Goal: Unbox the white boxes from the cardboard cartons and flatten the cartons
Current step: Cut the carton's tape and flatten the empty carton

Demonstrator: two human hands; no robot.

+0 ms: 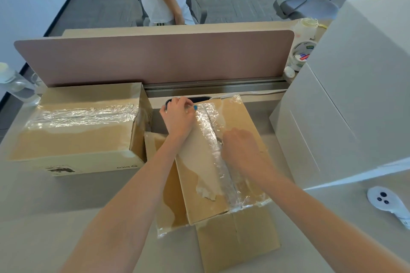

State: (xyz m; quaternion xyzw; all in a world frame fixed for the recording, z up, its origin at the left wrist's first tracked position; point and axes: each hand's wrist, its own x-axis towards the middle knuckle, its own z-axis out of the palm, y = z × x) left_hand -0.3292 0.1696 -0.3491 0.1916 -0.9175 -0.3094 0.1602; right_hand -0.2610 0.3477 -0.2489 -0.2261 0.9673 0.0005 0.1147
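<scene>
Brown corrugated carton (235,237) in the middle of the pale surface (66,206), both hands on its taped top.
Crinkled, glossy clear tape (226,175) runs along the carton's centre seam, beside a patch where the brown paper skin is torn to white. The left hand (178,117) curls its grip over the far end and pinches the tape there. The right hand (240,144) lies blurred on the seam with fingers bent down; I cannot tell whether its grip holds anything. A second carton (77,131), sealed with tape, sits just left. A large smooth white box (355,99) stands to the right.
</scene>
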